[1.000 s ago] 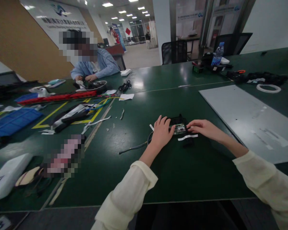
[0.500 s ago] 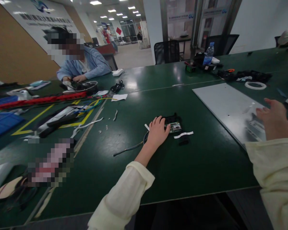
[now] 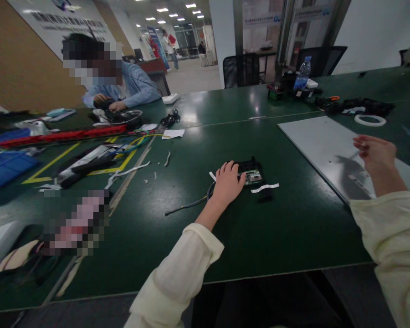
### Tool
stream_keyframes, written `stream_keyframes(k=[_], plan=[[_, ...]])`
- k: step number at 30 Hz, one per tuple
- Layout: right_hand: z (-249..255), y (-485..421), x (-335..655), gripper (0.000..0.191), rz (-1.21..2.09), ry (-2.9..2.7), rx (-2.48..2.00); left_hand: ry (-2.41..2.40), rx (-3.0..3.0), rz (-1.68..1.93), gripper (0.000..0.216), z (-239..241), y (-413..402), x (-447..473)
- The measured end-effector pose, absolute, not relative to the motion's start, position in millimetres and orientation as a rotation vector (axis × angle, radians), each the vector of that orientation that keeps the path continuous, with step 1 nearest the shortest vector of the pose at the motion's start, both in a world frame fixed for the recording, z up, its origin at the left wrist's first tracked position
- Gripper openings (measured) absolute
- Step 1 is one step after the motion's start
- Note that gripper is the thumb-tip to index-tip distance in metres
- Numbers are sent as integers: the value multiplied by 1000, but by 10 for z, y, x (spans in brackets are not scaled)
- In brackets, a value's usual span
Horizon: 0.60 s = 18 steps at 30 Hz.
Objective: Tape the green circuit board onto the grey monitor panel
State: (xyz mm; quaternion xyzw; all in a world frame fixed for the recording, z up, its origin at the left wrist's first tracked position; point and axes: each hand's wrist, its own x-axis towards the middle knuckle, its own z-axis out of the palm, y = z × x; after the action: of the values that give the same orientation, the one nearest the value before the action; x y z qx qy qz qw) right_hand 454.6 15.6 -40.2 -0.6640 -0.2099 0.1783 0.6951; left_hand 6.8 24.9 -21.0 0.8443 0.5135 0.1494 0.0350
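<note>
My left hand (image 3: pixel 229 183) lies over a black device with a bare circuit board (image 3: pixel 253 176), its fingers curved onto the device's left part and the thumb near the board. A dark cable (image 3: pixel 186 208) runs out from under this hand to the left. A white strip (image 3: pixel 264 187) crosses the device's lower right, next to a small black piece (image 3: pixel 264 198). My right hand (image 3: pixel 376 157) is raised above the grey-white panel (image 3: pixel 310 136), fingers pinched together. Whatever is in that pinch is too small to make out. Pale label-like strips (image 3: pixel 360 184) lie on the panel below it.
A white tape ring (image 3: pixel 370 120) lies behind the panel, near black items and a water bottle (image 3: pixel 302 73). To the left are a black-and-silver bundle (image 3: pixel 85 166), white scraps and a blue bin (image 3: pixel 10 168). A co-worker in a blue shirt (image 3: pixel 136 84) sits across the table.
My right hand has lifted and shifted left over the panel, its fingers now pinched together. My left hand stays on the device. The view has shifted slightly.
</note>
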Motion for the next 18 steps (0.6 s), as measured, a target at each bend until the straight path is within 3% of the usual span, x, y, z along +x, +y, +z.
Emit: stream_keyframes(k=[8,18], plan=[[37,154,4093,29,255,-623,-1269,1570,2608,485,47,-243,244,63],[642,86,2060,28,1325,-1451,-926,1602,2593,525,41,-233,192,105]])
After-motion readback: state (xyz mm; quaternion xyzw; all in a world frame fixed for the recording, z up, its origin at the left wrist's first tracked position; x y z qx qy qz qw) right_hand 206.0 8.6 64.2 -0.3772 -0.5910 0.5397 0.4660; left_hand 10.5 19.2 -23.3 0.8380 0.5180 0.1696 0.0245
